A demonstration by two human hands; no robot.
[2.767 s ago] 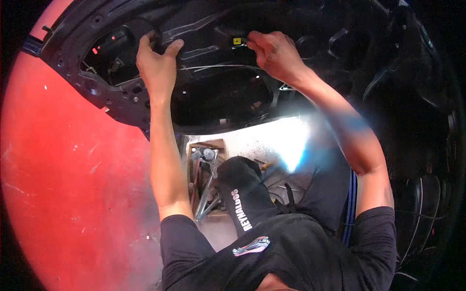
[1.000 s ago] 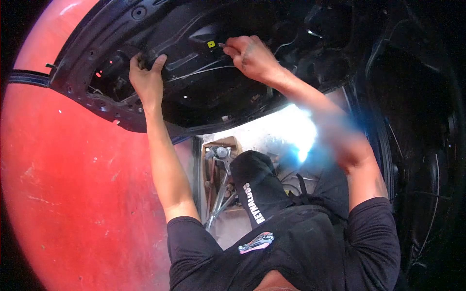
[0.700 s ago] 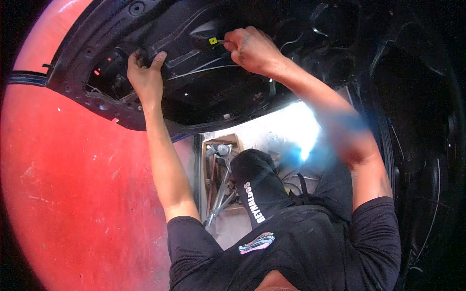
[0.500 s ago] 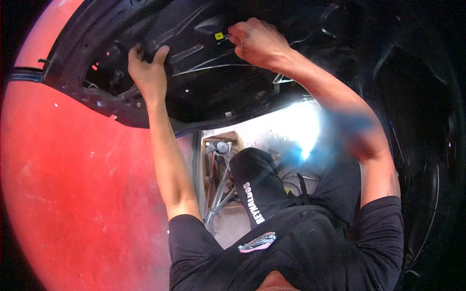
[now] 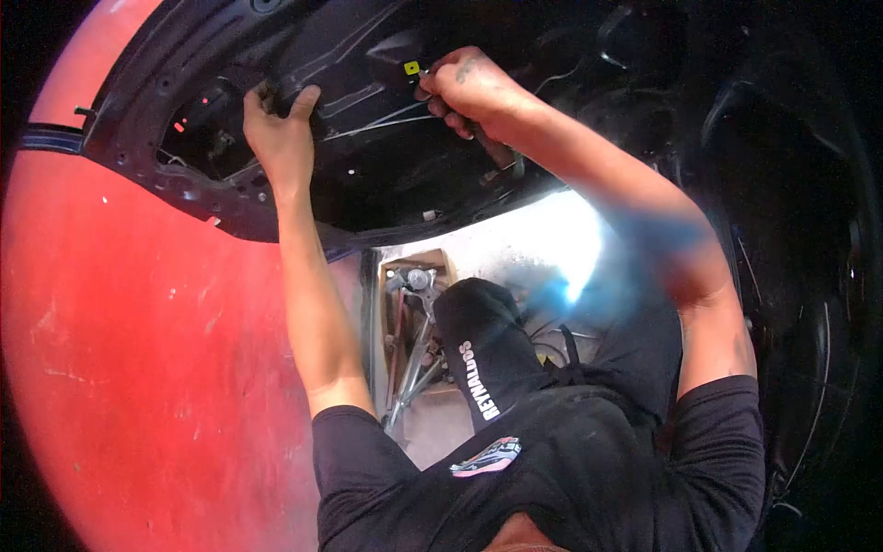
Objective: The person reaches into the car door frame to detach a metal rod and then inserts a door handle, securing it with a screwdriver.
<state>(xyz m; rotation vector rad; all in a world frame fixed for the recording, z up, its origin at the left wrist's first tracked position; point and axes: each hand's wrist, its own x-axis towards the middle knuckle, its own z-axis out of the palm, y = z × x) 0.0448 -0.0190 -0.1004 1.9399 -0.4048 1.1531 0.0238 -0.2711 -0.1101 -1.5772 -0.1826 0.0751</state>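
Note:
A black inner car door panel [image 5: 368, 170], with cut-outs and ridges, spans the top of the view. My left hand [image 5: 280, 133] is at its left opening, thumb apart from the curled fingers and dark panel between them. To the right, my right hand [image 5: 469, 87] is closed, thumb and forefinger pinched beside a small yellow square clip [image 5: 411, 67] set in the panel. A dark brownish handle-like piece [image 5: 495, 152] sticks out below this hand's curled fingers; its other end is hidden by the palm.
Red painted bodywork [image 5: 166, 350] fills the left side. On the floor below stands a cardboard box [image 5: 446, 260] holding a metal linkage with a motor [image 5: 418, 279]. My bent knee [image 5: 478, 322] is beside it. Bright light glares off the floor on the right.
My right hand has turned and shifted slightly down, so its lower fingers and the brownish handle-like piece now show. My left hand stays nearly in place.

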